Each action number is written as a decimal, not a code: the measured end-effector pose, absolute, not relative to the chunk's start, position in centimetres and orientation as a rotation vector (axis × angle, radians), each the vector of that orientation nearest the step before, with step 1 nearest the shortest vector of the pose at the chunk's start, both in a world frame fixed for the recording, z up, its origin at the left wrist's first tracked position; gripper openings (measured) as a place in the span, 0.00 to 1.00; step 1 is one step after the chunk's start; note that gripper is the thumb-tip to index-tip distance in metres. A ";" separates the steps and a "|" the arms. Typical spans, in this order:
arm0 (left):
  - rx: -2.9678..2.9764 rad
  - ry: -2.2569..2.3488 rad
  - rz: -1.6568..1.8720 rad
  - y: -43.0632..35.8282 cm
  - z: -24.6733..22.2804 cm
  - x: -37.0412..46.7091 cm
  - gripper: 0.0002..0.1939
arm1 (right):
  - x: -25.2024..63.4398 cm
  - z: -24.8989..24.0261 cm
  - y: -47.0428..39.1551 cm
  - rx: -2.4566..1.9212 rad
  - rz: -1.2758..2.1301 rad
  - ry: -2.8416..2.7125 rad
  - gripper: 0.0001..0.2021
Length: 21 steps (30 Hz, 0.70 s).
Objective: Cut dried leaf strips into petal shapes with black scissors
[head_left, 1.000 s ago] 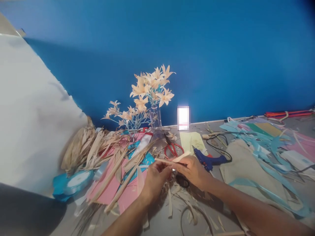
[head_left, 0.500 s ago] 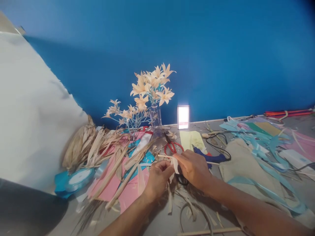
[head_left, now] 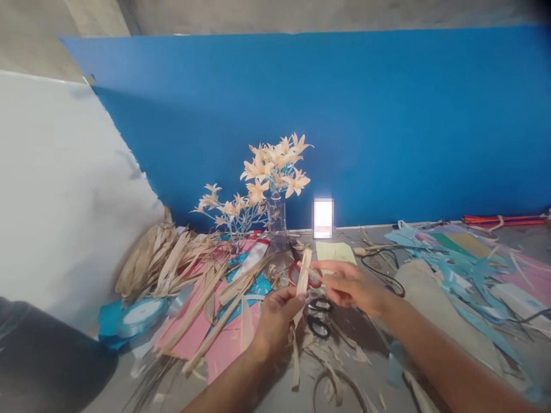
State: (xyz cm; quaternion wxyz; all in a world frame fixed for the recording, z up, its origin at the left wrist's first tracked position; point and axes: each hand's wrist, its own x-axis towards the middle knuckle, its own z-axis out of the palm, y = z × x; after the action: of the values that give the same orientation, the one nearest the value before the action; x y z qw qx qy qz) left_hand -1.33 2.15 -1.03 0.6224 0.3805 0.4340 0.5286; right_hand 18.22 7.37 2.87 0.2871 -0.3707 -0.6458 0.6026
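My left hand (head_left: 279, 315) pinches a pale strip of dried husk (head_left: 303, 272), which stands up from between thumb and fingers. Just to its right, my right hand (head_left: 344, 284) has its fingers closed close to the strip; whatever they hold is too small to make out. Red-handled scissors (head_left: 316, 279) lie partly hidden behind the strip and my right hand. Below them are black scissor handles (head_left: 318, 327). Husk scraps (head_left: 333, 350) are scattered on the grey surface beneath my hands.
Pale flowers stand in a clear vase (head_left: 276, 223), with a smaller spray beside it. Dried husks (head_left: 146, 258), pink sheets (head_left: 193, 315) and a blue ribbon roll (head_left: 142, 315) lie left. Yellow paper (head_left: 336, 252), beige cloth (head_left: 430, 298) and light-blue ribbons (head_left: 477, 269) lie right.
My right hand has moved slightly right, off the strip, which now stands upright in my left hand. The thin stick and the blue glue gun no longer show. The view has tilted up.
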 end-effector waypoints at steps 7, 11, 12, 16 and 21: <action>1.004 1.047 1.110 1.9 -0.4 -1.4 0.13 | 15.4 0.9 5.8 -1.016 1.247 -2.047 0.25; 1.098 1.100 1.081 2.0 0.1 -1.7 0.13 | 15.5 0.7 6.0 -1.016 1.187 -2.100 0.24; 1.119 1.110 1.074 2.0 0.1 -1.8 0.13 | 15.5 0.7 6.1 -1.015 1.178 -2.095 0.23; 1.149 1.085 1.047 2.3 -0.1 -1.9 0.14 | 15.2 0.3 6.2 -1.067 1.110 -2.055 0.19; 1.027 1.184 1.064 2.2 -0.3 -1.7 0.13 | 14.8 -0.2 6.0 -1.098 1.157 -1.999 0.13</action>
State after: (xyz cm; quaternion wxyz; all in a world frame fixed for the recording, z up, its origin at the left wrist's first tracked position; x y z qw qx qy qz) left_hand -1.68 2.19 -0.31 0.5839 0.4400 0.5075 0.4560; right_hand 14.75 5.96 -0.19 0.2878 -0.4112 -0.7486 0.4333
